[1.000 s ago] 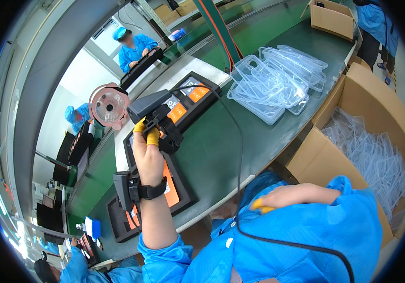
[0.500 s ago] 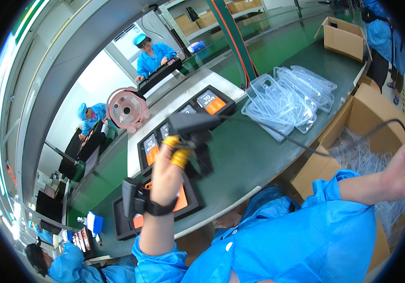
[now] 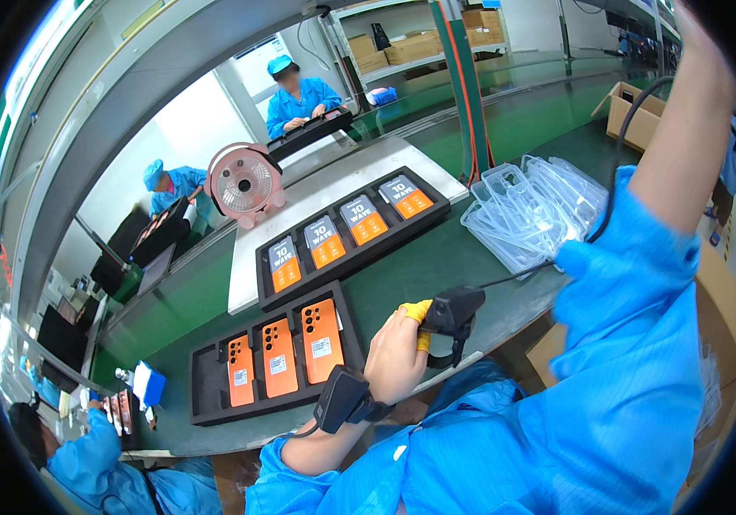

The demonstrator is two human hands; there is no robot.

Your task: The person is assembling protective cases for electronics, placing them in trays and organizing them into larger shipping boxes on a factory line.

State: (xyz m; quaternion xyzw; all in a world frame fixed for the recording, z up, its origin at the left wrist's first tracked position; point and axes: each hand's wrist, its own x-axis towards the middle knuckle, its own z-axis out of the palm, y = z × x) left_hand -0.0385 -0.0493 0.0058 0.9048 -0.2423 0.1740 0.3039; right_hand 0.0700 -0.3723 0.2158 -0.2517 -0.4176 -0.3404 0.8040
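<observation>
My left hand (image 3: 395,356) hovers by the table's near edge, right of a black foam tray (image 3: 207,378). Yellow covers wrap its fingertips, and a black device (image 3: 456,311) is worn at the fingers; they are mostly hidden, so I cannot see whether anything is held. Another black device (image 3: 342,399) is strapped at the wrist. In the tray lie three orange phones (image 3: 279,356), backs up with white labels; its leftmost slot holds none. Raised at the upper right rim, my right hand (image 3: 701,39) is cut off and dark, its fingers not visible.
Beyond lies a second black tray (image 3: 342,266) with several grey-and-orange printed phone packs. Clear plastic cases (image 3: 539,210) are heaped to the right, near a cardboard carton (image 3: 634,116). A pink fan (image 3: 244,184) stands behind. A cable (image 3: 518,276) crosses the table. Co-workers sit around.
My left hand has drawn back from over the trays to the near edge, uncovering the phones. My right arm has swung from low beside the open carton to high at the right.
</observation>
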